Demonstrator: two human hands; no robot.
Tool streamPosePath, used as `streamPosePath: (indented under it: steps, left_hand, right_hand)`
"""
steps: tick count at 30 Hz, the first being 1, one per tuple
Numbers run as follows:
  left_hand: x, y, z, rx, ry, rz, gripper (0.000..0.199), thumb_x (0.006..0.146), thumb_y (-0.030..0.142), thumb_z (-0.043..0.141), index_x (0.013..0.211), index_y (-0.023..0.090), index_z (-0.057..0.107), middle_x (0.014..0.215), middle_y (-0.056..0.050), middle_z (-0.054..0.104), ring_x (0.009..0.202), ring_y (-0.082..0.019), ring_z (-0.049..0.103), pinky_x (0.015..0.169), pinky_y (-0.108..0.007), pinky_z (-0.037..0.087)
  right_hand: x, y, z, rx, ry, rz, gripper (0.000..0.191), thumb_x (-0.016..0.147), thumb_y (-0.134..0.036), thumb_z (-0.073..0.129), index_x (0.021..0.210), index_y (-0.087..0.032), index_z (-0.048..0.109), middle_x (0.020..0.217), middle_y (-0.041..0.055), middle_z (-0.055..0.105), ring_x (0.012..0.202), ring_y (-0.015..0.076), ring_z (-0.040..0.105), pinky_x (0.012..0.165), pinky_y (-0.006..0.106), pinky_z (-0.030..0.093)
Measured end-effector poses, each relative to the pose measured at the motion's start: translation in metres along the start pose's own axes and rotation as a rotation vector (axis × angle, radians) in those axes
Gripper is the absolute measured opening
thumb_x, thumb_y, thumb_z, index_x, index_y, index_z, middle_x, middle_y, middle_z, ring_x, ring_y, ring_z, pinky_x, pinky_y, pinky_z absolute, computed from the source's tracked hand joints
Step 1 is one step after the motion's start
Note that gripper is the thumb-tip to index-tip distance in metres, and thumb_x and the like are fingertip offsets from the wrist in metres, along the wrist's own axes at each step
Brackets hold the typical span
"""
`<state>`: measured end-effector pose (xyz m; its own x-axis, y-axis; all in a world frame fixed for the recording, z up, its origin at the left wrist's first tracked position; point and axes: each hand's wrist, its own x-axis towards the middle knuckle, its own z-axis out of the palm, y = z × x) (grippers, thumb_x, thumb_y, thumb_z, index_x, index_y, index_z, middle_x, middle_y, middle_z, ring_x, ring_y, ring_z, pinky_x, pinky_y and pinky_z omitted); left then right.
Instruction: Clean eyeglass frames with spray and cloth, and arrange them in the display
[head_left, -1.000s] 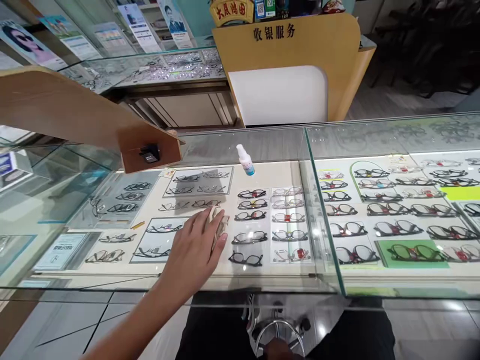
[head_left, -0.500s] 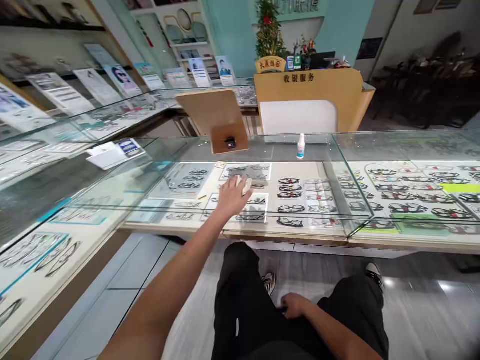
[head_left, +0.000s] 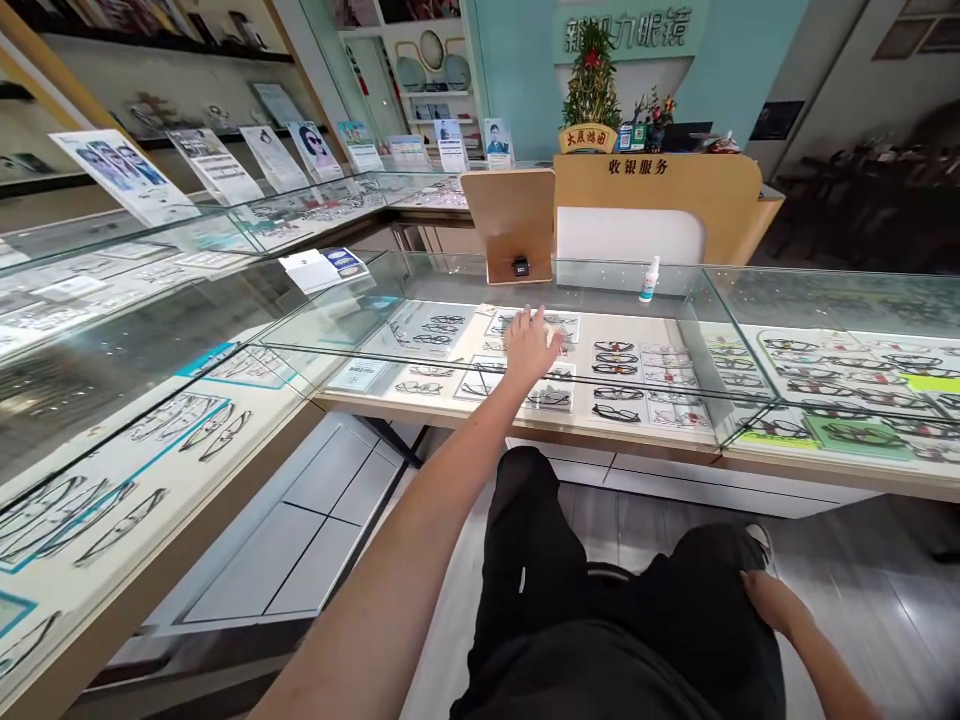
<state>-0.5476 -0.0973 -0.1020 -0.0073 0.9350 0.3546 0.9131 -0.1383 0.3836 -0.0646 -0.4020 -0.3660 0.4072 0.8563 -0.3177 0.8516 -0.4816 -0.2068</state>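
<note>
My left hand lies palm down over the glass top of the display case, its fingers spread. A pale cloth or tissue seems to show beneath it, mostly hidden by the fingers. Under the glass are rows of eyeglasses. My right hand rests low by my right thigh, its fingers mostly hidden against the dark trousers. On the glass stand a white spray bottle, to the right of my left hand, and a wooden-backed mirror or stand behind it.
A white paper card lies on the glass at the left. Another display case runs along the left side, with upright leaflets behind. A wooden counter with a plant stands beyond.
The view has swung left, so the case and stand sit further right. My right hand has moved from between my legs to my right thigh. My left hand remains over the glass.
</note>
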Motion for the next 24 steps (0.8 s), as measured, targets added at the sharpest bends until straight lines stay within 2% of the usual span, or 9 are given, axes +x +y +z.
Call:
streamPosePath:
  steps: [6,8,10,12,13,15,18,21,24]
  left_hand:
    - [-0.084,0.017,-0.021,-0.099,0.216,0.286,0.053,0.112,0.046,0.041,0.151,0.017,0.062,0.176,-0.018,0.047,0.170,-0.033,0.030,0.138,-0.052,0.023]
    - [-0.125,0.013,-0.020,-0.177,0.124,0.356,0.048,0.111,0.046,0.043,0.143,0.019,0.066,0.167,-0.019,0.055,0.163,-0.034,0.041,0.134,-0.051,0.031]
    - [-0.163,0.000,-0.013,-0.297,-0.107,0.321,0.043,0.108,0.046,0.048,0.137,0.023,0.069,0.154,-0.018,0.065,0.152,-0.036,0.052,0.130,-0.051,0.036]
    - [-0.194,-0.018,0.000,-0.470,-0.399,0.077,0.028,0.102,0.045,0.061,0.117,0.028,0.075,0.138,-0.013,0.072,0.141,-0.035,0.059,0.129,-0.049,0.037]
    - [-0.207,-0.027,0.008,-0.489,-0.455,-0.009,0.021,0.098,0.044,0.065,0.103,0.027,0.075,0.123,-0.013,0.075,0.130,-0.036,0.065,0.123,-0.049,0.043]
    - [-0.226,-0.042,0.026,-0.514,-0.508,-0.156,0.018,0.091,0.040,0.072,0.081,0.026,0.069,0.097,-0.011,0.073,0.111,-0.036,0.069,0.110,-0.048,0.051]
    - [-0.233,-0.056,0.057,-0.625,-0.549,-0.385,0.027,0.087,0.040,0.077,0.070,0.025,0.062,0.077,-0.006,0.067,0.093,-0.032,0.069,0.090,-0.041,0.056]
    - [-0.215,-0.055,0.091,-0.861,-0.542,-0.628,0.027,0.090,0.046,0.079,0.089,0.021,0.067,0.092,-0.008,0.074,0.088,-0.025,0.072,0.081,-0.033,0.057]
    - [-0.188,-0.045,0.128,-1.112,-0.485,-0.846,0.043,0.093,0.052,0.082,0.116,0.019,0.066,0.122,-0.016,0.074,0.101,-0.023,0.076,0.087,-0.032,0.061]
  right_hand:
    - [0.010,0.018,0.020,-0.037,0.076,0.128,0.046,0.100,-0.030,0.046,0.067,-0.024,0.077,0.092,0.0290,0.082,0.091,0.0427,0.086,0.085,0.057,0.065]
    - [0.014,0.018,0.015,-0.044,0.111,0.163,0.042,0.107,-0.028,0.050,0.079,-0.021,0.081,0.096,0.0254,0.082,0.090,0.0372,0.085,0.084,0.051,0.066]
    - [0.019,0.013,0.008,-0.043,0.068,0.190,0.024,0.110,-0.032,0.062,0.105,-0.019,0.082,0.110,0.0171,0.082,0.100,0.0295,0.083,0.089,0.045,0.067]
    - [0.024,0.004,-0.001,-0.039,-0.012,0.216,0.031,0.108,-0.041,0.074,0.130,-0.019,0.075,0.128,0.0111,0.077,0.111,0.0250,0.077,0.096,0.044,0.067]
    - [0.027,-0.001,-0.007,-0.033,-0.041,0.221,0.038,0.107,-0.043,0.076,0.137,-0.020,0.072,0.135,0.0102,0.074,0.115,0.0247,0.076,0.098,0.045,0.067]
    - [0.033,-0.012,-0.020,-0.009,-0.057,0.196,0.039,0.107,-0.042,0.076,0.138,-0.020,0.071,0.136,0.0109,0.073,0.115,0.0248,0.075,0.097,0.045,0.067]
    - [0.039,-0.027,-0.051,0.052,0.013,0.086,0.025,0.107,-0.039,0.073,0.116,-0.016,0.075,0.112,0.0086,0.077,0.095,0.0212,0.074,0.085,0.038,0.064]
    - [0.044,-0.045,-0.096,0.136,0.198,-0.107,0.026,0.110,-0.037,0.057,0.096,-0.019,0.070,0.092,0.0098,0.076,0.084,0.0231,0.069,0.077,0.035,0.051]
    - [0.059,-0.066,-0.157,0.200,0.421,-0.282,0.032,0.111,-0.048,0.047,0.106,-0.022,0.066,0.109,0.0114,0.077,0.102,0.0263,0.068,0.089,0.037,0.049]
